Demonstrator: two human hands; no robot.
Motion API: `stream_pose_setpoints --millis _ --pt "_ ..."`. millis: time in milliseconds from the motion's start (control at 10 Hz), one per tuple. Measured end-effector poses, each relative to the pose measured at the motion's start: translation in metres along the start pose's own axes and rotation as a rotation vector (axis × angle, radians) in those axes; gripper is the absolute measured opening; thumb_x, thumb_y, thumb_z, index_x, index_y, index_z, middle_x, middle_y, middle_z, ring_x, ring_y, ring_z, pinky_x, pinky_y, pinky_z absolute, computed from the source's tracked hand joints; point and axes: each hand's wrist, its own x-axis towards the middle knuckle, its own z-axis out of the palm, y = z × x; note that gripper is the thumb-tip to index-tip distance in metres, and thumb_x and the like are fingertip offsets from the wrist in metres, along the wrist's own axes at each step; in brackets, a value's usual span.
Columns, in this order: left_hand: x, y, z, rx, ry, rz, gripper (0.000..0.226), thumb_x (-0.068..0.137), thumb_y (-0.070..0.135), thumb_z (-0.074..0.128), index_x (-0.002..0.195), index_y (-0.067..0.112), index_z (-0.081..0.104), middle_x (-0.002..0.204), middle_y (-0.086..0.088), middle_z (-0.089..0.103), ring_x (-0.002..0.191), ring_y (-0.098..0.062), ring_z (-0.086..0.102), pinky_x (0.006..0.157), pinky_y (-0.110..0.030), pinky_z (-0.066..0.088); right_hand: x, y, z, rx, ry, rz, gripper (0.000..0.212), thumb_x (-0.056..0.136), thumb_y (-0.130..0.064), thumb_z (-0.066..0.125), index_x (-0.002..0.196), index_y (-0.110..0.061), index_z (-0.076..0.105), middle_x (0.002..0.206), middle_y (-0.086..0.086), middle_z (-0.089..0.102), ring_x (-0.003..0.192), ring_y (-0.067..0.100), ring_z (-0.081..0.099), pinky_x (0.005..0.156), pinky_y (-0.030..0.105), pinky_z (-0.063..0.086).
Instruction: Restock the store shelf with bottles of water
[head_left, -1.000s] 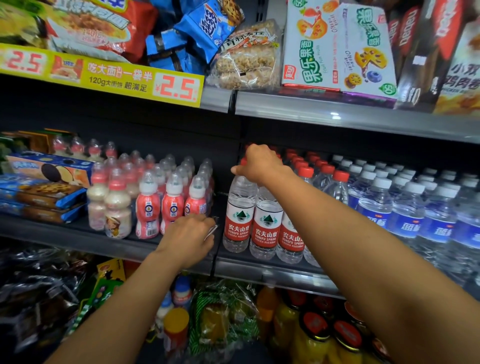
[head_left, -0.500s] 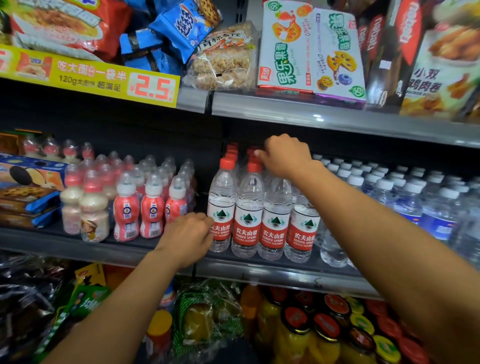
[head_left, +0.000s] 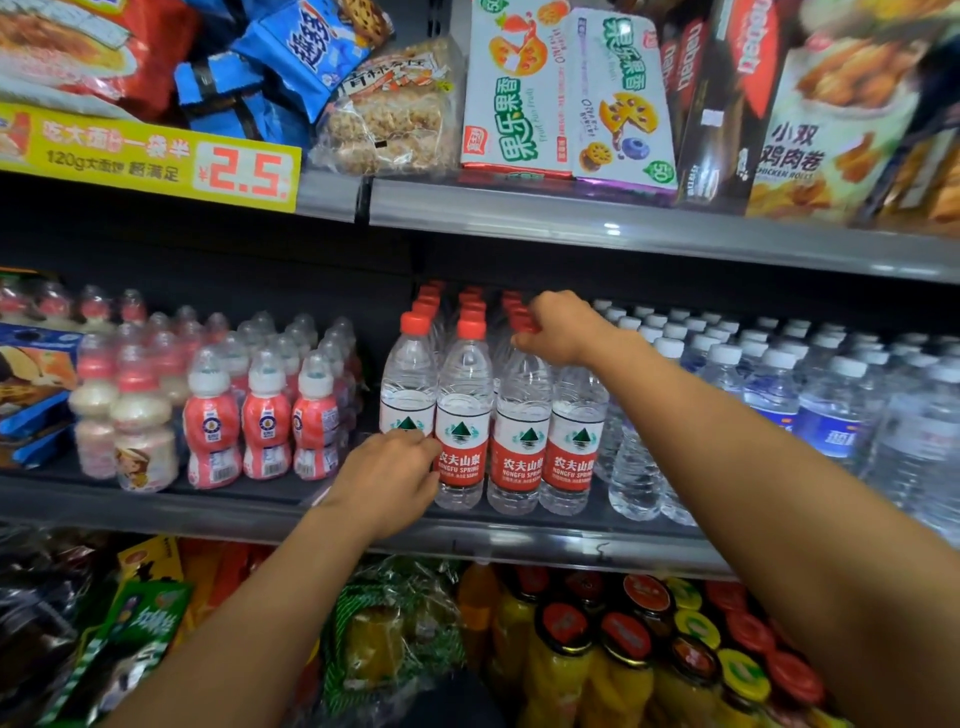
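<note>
Both hands are on the front row of clear plastic water bottles with red caps and red-and-white labels (head_left: 462, 415), which stand upright on the grey metal middle shelf (head_left: 519, 540). With my left hand (head_left: 387, 480) low, I curl my fingers round the label of the leftmost bottle in that row, knuckles toward me, so the bottle's lower half is hidden behind the hand while its red cap shows above. With my right hand (head_left: 558, 330) high, reaching over from the right, I grip the tops of the third and fourth bottles; their caps lie under my palm and fingers, and the bodies hang in plain view just below the wrist. Four bottles make up the front row, touching side by side, with more red caps lined up behind them. To their right stand clear water bottles with white caps and blue labels (head_left: 774, 395), packed close. To their left, apart by a dark gap, stand small pink-and-white drink bottles (head_left: 265, 415). A yellow price strip reading 2.5 (head_left: 156, 156) runs along the shelf above, under snack packets
</note>
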Motion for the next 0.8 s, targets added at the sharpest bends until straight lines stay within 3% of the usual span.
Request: stream_pose_setpoints --millis 100,300,500,800 --pt "0.000 0.002 0.004 -0.007 -0.005 -0.006 0.032 0.096 0.031 0.042 0.122 0.017 0.054 0.117 0.000 0.057 0.108 -0.020 0.053 0.087 -0.033 0.045 -0.002 -0.002 0.003 -0.008 0.026 -0.003 0.030 0.091 -0.035 0.061 0.084 -0.008 0.050 0.089 0.012 0.052 0.079 0.028 0.052 0.067 0.033 0.038" --pt "-0.002 0.003 0.009 -0.026 -0.006 -0.013 0.029 0.095 0.030 0.042 0.118 0.019 0.055 0.112 0.001 0.058 0.104 -0.019 0.055 0.085 -0.034 0.048 -0.005 -0.002 0.009 0.034 0.062 -0.010 0.032 0.092 -0.035 0.060 0.097 -0.003 0.058 0.099 0.017 0.061 0.089 0.033 0.060 0.069 0.034 0.044" --pt "-0.005 0.011 0.006 0.003 -0.017 0.015 0.021 0.096 0.026 0.042 0.109 0.015 0.055 0.107 -0.001 0.057 0.099 -0.019 0.054 0.075 -0.027 0.037 -0.013 0.000 0.011 0.077 0.087 0.025 0.038 0.091 -0.040 0.061 0.098 -0.002 0.058 0.098 0.015 0.060 0.087 0.031 0.059 0.075 0.040 0.049" --pt "-0.002 0.029 -0.002 0.019 -0.048 -0.009 0.029 0.095 0.028 0.043 0.118 0.015 0.055 0.113 -0.002 0.057 0.106 -0.022 0.053 0.085 -0.035 0.045 -0.042 0.012 0.021 0.076 0.128 0.036 0.046 0.091 -0.040 0.061 0.116 -0.003 0.049 0.112 0.017 0.059 0.101 0.035 0.058 0.079 0.042 0.049"
